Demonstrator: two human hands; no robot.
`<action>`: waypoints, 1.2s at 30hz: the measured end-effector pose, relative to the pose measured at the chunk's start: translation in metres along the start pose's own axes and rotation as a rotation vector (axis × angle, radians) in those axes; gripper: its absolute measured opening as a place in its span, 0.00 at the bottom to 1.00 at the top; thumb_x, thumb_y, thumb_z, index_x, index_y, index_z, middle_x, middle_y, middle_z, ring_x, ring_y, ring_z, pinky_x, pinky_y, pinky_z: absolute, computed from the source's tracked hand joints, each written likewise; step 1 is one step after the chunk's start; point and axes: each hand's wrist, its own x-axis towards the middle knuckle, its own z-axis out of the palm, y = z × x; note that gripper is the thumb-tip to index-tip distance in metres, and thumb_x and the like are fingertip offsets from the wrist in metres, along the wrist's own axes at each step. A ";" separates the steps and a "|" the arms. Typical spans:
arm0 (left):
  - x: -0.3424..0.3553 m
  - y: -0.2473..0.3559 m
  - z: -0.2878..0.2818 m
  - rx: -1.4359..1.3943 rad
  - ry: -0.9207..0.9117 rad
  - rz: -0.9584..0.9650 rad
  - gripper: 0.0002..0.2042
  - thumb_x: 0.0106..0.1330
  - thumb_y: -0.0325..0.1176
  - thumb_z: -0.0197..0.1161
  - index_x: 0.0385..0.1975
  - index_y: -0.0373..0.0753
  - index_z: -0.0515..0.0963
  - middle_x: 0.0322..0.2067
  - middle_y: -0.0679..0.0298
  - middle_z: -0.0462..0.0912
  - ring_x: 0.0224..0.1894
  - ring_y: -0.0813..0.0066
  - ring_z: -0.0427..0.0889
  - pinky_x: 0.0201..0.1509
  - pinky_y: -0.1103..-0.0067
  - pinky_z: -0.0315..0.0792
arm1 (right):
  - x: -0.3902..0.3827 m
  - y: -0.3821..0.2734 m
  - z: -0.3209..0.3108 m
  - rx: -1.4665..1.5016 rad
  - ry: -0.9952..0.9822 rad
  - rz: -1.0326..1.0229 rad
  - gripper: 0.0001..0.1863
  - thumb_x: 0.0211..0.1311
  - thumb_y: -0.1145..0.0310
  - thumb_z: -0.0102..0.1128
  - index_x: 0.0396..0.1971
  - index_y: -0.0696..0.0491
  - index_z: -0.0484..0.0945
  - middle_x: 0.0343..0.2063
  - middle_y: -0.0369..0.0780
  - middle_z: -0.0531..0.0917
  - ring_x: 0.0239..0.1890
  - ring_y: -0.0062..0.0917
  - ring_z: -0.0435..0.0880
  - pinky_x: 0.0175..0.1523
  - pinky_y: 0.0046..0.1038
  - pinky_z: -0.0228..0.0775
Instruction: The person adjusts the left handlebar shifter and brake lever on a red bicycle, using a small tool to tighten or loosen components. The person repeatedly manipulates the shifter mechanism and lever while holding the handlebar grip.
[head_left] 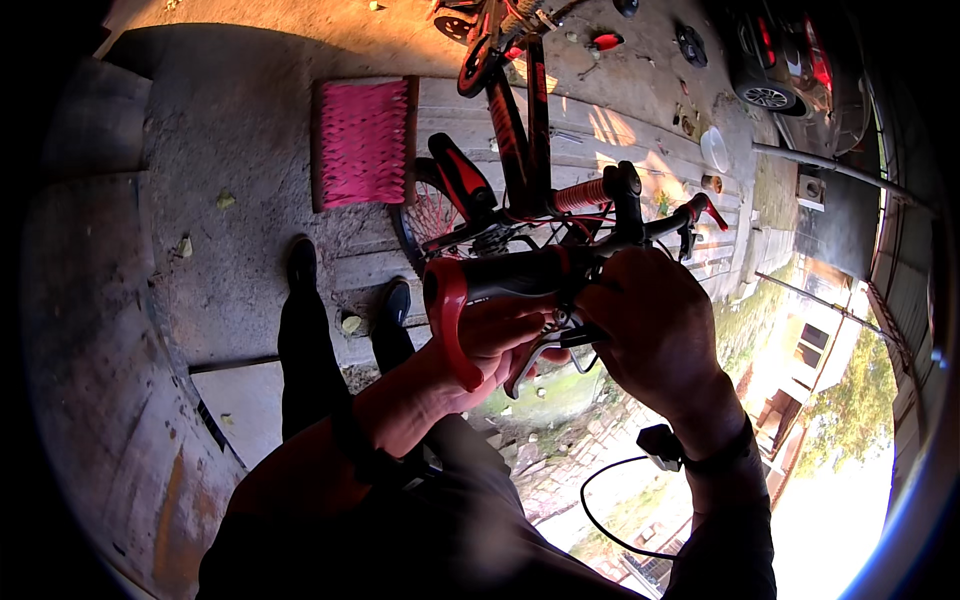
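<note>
On a concrete yard, near the camera, a left hand cradles a bicycle's handlebar grip to steady it, while the right hand closes its grip around the brake lever clamp just right of it.

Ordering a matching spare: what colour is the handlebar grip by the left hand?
The handlebar grip is dark grey with a red end flange, seen in the head view.

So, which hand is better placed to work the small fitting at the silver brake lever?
Probably the right hand: its fingertips already sit at the silver brake lever. The left hand is under the red-and-black rubber handlebar grip, steadying it.
</note>
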 end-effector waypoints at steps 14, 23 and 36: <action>0.025 -0.013 -0.005 -0.031 0.031 0.070 0.22 0.69 0.27 0.65 0.63 0.36 0.72 0.57 0.63 0.80 0.58 0.75 0.79 0.65 0.72 0.70 | 0.000 0.003 0.003 0.073 -0.022 0.010 0.06 0.46 0.70 0.66 0.25 0.49 0.78 0.25 0.37 0.74 0.29 0.33 0.78 0.31 0.35 0.71; 0.029 -0.026 -0.018 -0.059 0.026 0.074 0.20 0.68 0.23 0.64 0.60 0.37 0.75 0.56 0.62 0.81 0.59 0.74 0.78 0.66 0.72 0.70 | 0.000 0.006 0.005 0.081 -0.010 -0.003 0.08 0.42 0.70 0.65 0.24 0.47 0.76 0.24 0.37 0.74 0.28 0.35 0.77 0.31 0.36 0.71; 0.014 -0.019 -0.012 0.078 0.156 0.035 0.18 0.70 0.22 0.62 0.59 0.39 0.75 0.54 0.65 0.81 0.57 0.74 0.77 0.64 0.72 0.70 | 0.002 0.010 0.000 0.092 -0.109 0.000 0.11 0.40 0.69 0.75 0.26 0.47 0.81 0.26 0.36 0.75 0.29 0.32 0.78 0.32 0.34 0.71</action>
